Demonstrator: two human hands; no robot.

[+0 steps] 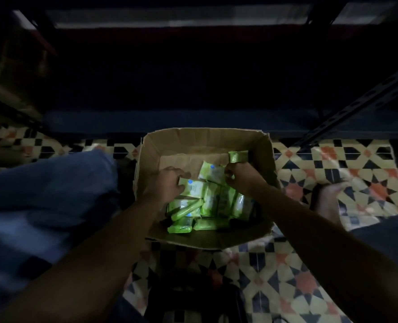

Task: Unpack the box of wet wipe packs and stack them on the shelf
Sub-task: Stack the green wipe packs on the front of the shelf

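An open cardboard box [193, 141] stands on the patterned floor in front of me. Several green wet wipe packs [213, 203] lie and stand jumbled in its near half. My left hand [166, 183] reaches into the box and grips a green pack with a blue dot [194, 188] from the left. My right hand [242, 177] curls round another pack [213, 172] near the box's right wall. One more pack [238, 156] leans in the far right corner. The dark shelf [193, 122] runs across just behind the box.
A slotted metal shelf upright [361, 106] slants down at the right. My knees in blue trousers sit at the left [48, 194] and lower right [384, 231], with a bare foot [328, 201] right of the box. The scene is dim.
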